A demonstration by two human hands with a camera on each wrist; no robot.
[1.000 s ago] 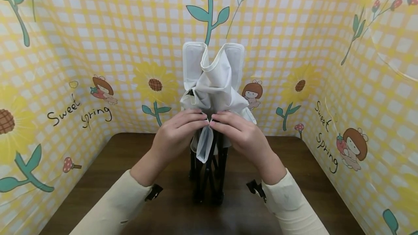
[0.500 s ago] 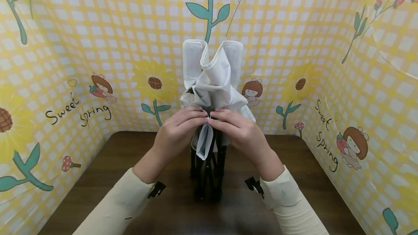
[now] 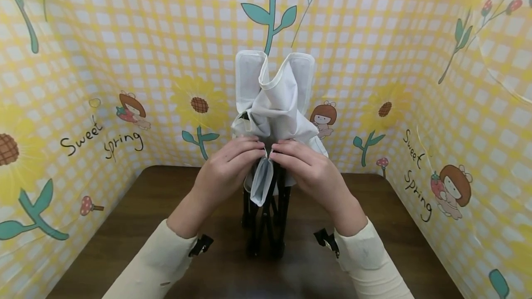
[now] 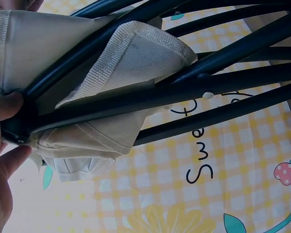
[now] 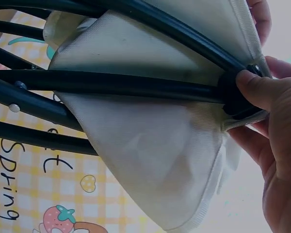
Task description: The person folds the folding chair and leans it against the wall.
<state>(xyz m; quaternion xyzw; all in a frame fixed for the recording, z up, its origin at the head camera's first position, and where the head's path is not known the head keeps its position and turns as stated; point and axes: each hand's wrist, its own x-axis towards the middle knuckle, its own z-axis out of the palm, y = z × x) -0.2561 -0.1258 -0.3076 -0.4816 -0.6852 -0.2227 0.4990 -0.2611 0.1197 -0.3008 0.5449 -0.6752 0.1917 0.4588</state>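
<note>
A folding chair with white fabric (image 3: pixel 282 100) and a black tube frame stands folded up in the middle of the head view. Its crossed legs gather close together on the table. My left hand (image 3: pixel 220 170) grips one front corner, its thumb pressing a black joint (image 4: pixel 17 128) in the left wrist view. The matching corner is held by my right hand (image 3: pixel 317 176), thumb on the dark end piece (image 5: pixel 233 92) where tubes meet. Between the hands, a narrow fold of fabric (image 3: pixel 262 183) hangs down. Most fingertips are hidden behind the cloth in the wrist views.
Brown wooden table (image 3: pixel 158 206) under the chair. A yellow checked cloth (image 3: pixel 166 36) with flowers and cartoon figures rises behind and along both sides. Black clips show by the left cuff (image 3: pixel 201 245) and the right cuff (image 3: pixel 327 240).
The fingertips of both hands sit slightly farther apart than half a second ago. The chair keeps its folded shape, and the head view has shifted a little.
</note>
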